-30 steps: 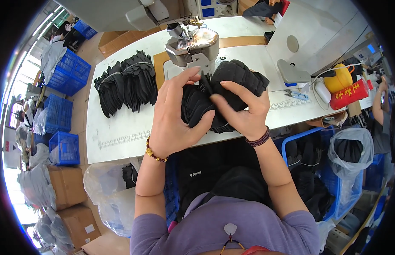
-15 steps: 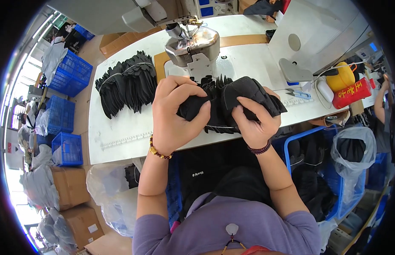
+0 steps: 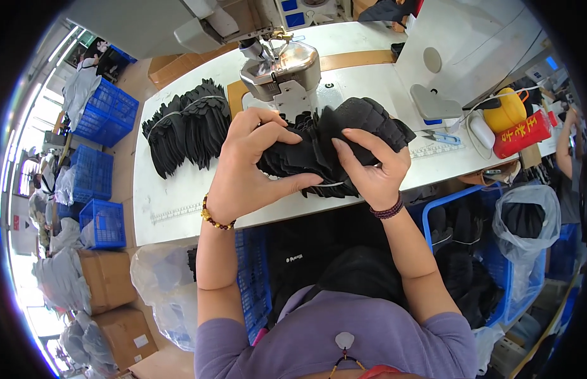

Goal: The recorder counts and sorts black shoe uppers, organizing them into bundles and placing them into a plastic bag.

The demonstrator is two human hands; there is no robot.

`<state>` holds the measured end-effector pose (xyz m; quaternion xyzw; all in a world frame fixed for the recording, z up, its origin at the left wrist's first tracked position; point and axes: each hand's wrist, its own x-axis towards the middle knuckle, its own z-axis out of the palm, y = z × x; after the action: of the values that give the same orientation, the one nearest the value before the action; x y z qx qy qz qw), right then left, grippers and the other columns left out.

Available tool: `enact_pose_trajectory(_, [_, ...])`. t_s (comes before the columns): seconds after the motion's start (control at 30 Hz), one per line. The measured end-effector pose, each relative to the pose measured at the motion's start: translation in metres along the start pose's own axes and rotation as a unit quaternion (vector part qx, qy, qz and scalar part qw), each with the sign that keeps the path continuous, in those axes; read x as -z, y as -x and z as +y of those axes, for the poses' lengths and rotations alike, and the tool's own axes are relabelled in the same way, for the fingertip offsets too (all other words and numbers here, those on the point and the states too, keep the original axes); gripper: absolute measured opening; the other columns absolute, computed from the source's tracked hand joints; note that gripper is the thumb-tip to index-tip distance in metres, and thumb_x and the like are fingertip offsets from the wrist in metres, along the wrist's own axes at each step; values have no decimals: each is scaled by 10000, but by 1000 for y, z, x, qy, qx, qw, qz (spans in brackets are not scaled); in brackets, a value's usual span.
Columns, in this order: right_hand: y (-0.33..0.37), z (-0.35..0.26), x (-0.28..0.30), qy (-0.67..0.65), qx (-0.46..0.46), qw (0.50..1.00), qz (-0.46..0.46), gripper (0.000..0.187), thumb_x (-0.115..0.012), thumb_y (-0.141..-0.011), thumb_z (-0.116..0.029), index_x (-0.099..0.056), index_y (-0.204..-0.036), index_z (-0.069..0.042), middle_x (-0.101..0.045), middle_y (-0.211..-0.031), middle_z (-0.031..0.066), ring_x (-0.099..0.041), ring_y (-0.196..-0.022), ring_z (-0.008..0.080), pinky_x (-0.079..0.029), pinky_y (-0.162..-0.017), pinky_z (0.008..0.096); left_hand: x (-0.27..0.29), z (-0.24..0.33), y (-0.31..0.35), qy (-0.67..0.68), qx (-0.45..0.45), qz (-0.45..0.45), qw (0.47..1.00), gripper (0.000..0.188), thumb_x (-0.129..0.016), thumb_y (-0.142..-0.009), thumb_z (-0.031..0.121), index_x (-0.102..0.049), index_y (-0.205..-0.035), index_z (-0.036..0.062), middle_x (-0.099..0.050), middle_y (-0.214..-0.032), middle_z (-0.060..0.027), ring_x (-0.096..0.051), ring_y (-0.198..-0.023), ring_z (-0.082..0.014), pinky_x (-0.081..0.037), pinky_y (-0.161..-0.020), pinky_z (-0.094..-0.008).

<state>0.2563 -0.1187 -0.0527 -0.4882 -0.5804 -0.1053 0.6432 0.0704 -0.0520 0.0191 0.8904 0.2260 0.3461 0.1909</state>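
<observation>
Both my hands are at a tied bundle of black fabric pieces (image 3: pixel 300 158) on the white sewing table (image 3: pixel 180 196). My left hand (image 3: pixel 249 164) curves around the bundle's left end, thumb along the front and fingers over the top. Between thumb and fingers, my right hand (image 3: pixel 377 165) grips a stack of black fabric pieces (image 3: pixel 369 123) at the bundle's right end, fanned and tilted up. A pale tie runs across the bundle's lower side. Just behind stands the sewing machine's metal bed (image 3: pixel 282 69). To the left lies another tied bundle of black pieces (image 3: pixel 189 126).
Small scissors (image 3: pixel 442 138) lie on the right near a ruler strip (image 3: pixel 435 149), a red container (image 3: pixel 524 134) and a yellow one (image 3: pixel 505 112). Below the table's right edge stands a blue crate (image 3: pixel 426 221) with black pieces. A clear plastic bag (image 3: pixel 161 284) hangs at the left.
My left hand has opened wider, its thumb moving down and right along the bundle's front. The stack in my right hand has tilted up and fanned out more.
</observation>
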Motion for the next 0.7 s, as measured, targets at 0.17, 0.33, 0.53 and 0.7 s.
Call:
enact_pose_trajectory(0.17, [-3, -1, 8, -17, 9, 998, -54, 313, -818, -594, -91, -684, -871, -33, -674, -876, 103, -640, -817, 257, -479, -760, 310, 0, -1, 1, -4, -7, 6, 1000, 433, -866, -515, 226, -647, -841, 44, -536, -967, -102, -533, -869, -244, -447, -737, -313])
enact_pose_trajectory(0.33, [-4, -3, 8, -12, 28, 998, -63, 488, -872, -507, -246, -679, -900, -31, -667, -918, 128, -629, -856, 284, -464, -813, 347, 2, -1, 2, 9, -11, -2, 1000, 392, -845, -536, 184, -649, -845, 45, -535, -964, -107, -527, -889, -251, -442, -743, -321])
enact_pose_trajectory(0.53, [-1, -8, 8, -6, 6, 996, -86, 478, -868, -540, -284, -682, -929, -76, -649, -993, 121, -536, -1015, 327, -448, -882, 401, 4, -4, 3, 20, -15, -12, 1000, 377, -830, -550, 162, -651, -860, 45, -535, -972, -108, -516, -909, -256, -434, -762, -330])
enact_pose_trajectory(0.7, [-3, -5, 8, -4, 32, 995, -94, 454, -853, -556, -269, -684, -931, -77, -650, -981, 121, -538, -1001, 334, -451, -869, 398, 4, -6, 4, 28, -28, -12, 999, 350, -806, -568, 130, -651, -870, 45, -535, -976, -110, -512, -909, -258, -432, -774, -333])
